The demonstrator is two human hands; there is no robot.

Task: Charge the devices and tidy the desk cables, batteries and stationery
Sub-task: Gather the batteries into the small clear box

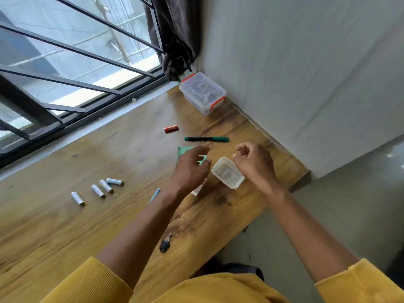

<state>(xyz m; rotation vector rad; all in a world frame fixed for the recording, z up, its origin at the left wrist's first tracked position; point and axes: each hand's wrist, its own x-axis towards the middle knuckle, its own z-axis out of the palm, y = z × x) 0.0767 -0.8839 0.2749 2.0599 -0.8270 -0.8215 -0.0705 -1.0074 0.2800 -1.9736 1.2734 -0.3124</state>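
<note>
**Both hands above the small tub, batteries lying to the left**

Wooden desk [65, 226] runs along a barred window [65, 62]; grey wall on the right side.

Left hand [190, 167] hovers over a green pad [185, 150], fingers loosely curled and blurred; nothing visible in its grip. Right hand [253, 162] hangs just right of it, fingers curled inward with thumb near fingertips; cannot tell whether it pinches anything.

Small clear tub [227, 172] sits open on the desk between the two hands, near the desk's right edge; contents unclear.

Four silver batteries [98, 190] lie in a loose row well left of the hands; one orange battery [171, 129] lies apart, nearer the window; green pen [206, 139] lies flat just beyond the hands.

Blue stick [154, 195] beside the left wrist; black binder clip [165, 243] near the desk's front edge, beside the left forearm.

Lidded box [202, 92] with red clasps stands in the far corner below a dark curtain [177, 36]; yellow sleeves [91, 281] on both arms.
</note>
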